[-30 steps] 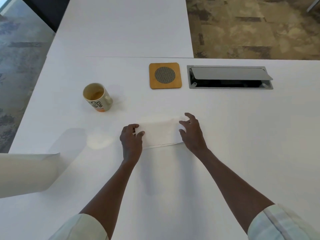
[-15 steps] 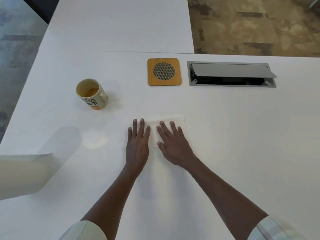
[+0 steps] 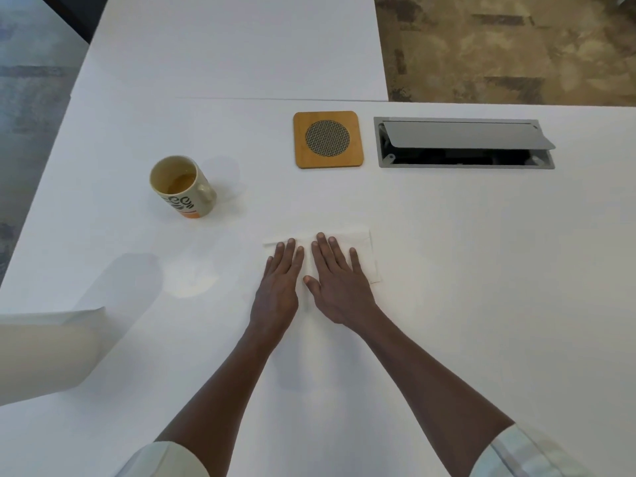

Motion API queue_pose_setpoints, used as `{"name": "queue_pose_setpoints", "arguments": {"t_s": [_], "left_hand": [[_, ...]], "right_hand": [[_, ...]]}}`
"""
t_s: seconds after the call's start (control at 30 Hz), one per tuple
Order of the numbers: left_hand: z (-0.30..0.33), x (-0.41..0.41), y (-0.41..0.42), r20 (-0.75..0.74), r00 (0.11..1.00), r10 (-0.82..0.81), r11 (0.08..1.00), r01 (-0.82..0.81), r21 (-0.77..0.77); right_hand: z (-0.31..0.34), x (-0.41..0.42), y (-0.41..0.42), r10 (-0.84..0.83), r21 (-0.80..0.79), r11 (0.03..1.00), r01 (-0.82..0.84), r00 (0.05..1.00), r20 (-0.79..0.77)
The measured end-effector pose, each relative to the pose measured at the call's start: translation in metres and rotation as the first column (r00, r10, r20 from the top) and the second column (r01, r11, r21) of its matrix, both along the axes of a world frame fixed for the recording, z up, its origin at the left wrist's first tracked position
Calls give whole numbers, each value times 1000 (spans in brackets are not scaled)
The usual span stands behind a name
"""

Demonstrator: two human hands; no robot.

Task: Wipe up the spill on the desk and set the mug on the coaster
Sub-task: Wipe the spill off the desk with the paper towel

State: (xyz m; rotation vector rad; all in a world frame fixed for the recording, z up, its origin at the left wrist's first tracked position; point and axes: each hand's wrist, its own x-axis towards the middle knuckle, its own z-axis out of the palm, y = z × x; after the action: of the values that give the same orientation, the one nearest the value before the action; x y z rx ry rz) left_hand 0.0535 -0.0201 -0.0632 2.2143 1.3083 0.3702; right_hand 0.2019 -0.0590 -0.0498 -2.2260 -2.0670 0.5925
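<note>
Your left hand (image 3: 278, 280) and right hand (image 3: 335, 280) lie flat, side by side, on a folded white paper towel (image 3: 363, 251) at the centre of the white bench (image 3: 447, 270). The fingers of both hands are straight and pressed palm-down on the towel; neither hand grips anything. The towel's far edge and right edge show beyond your fingertips.

The spill (image 3: 191, 280) is a pale, shiny patch on the bench to the left of your left hand, apart from the towel. The towel does not touch it.

The mug (image 3: 182, 187) stands upright on the bench, beyond the spill and to the left. It holds some amber liquid, and its handle points right. The mug is well apart from the coaster (image 3: 328, 139), a square wooden piece with a round mesh centre, which lies farther back, beyond your hands. Nothing rests on the coaster.

Just right of the coaster, a grey cable hatch (image 3: 464, 142) is set into the bench with its lid tilted open. A roll of paper towel (image 3: 44, 352) lies at the left edge of the view.
</note>
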Motion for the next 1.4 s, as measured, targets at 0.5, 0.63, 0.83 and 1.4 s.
{"name": "queue_pose_setpoints", "arguments": {"t_s": [0.5,0.63,0.83,1.4], "left_hand": [[-11,-55,11,-81,994,71,997,-69,19],[-17,-54,9,-129,990,61,995,-50,88],[-17,-57,10,-142,989,45,994,-30,104],[-13,-57,7,-104,989,101,990,-90,105]], "right_hand": [[-2,-36,14,-504,22,862,506,861,-70],[-6,-38,12,-468,84,875,476,878,-102],[-11,-44,12,-427,135,887,441,896,-121],[-14,-27,4,-95,240,959,148,971,-221]]}}
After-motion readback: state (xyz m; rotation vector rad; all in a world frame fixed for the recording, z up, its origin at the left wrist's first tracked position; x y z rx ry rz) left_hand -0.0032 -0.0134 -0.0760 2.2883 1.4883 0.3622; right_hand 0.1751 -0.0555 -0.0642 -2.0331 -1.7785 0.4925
